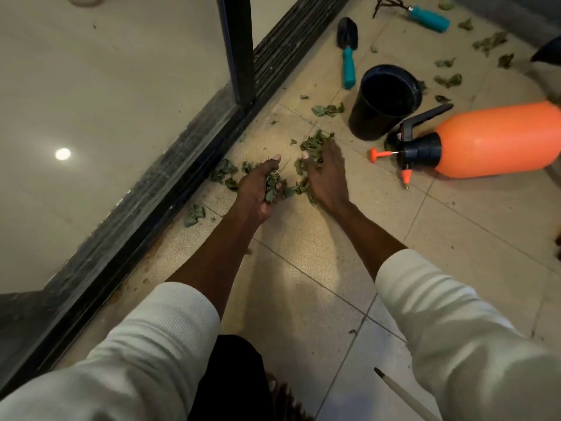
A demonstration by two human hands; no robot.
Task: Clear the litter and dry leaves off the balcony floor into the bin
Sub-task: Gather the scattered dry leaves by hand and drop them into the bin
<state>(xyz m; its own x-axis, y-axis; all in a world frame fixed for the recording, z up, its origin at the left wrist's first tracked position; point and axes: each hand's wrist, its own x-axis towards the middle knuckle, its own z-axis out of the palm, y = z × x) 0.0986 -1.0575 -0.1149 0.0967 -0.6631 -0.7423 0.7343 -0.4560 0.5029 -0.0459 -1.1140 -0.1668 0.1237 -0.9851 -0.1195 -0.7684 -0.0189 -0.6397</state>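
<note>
Dry green leaves lie scattered on the tiled balcony floor (318,268). My left hand (258,189) is curled around a clump of leaves (273,185) just above the tiles. My right hand (326,174) lies palm down on a pile of leaves (314,141), its fingers spread over them. A black bin (384,101) stands upright and open-topped just beyond my right hand. More leaves (223,171) lie left of my left hand along the door track, and others (328,110) lie next to the bin.
An orange pressure sprayer (491,139) lies on its side right of the bin. A teal-handled trowel (348,50) and a teal-handled hand rake (425,16) lie farther back. More leaves (449,80) litter the far right. A dark sliding-door track (170,183) runs along the left.
</note>
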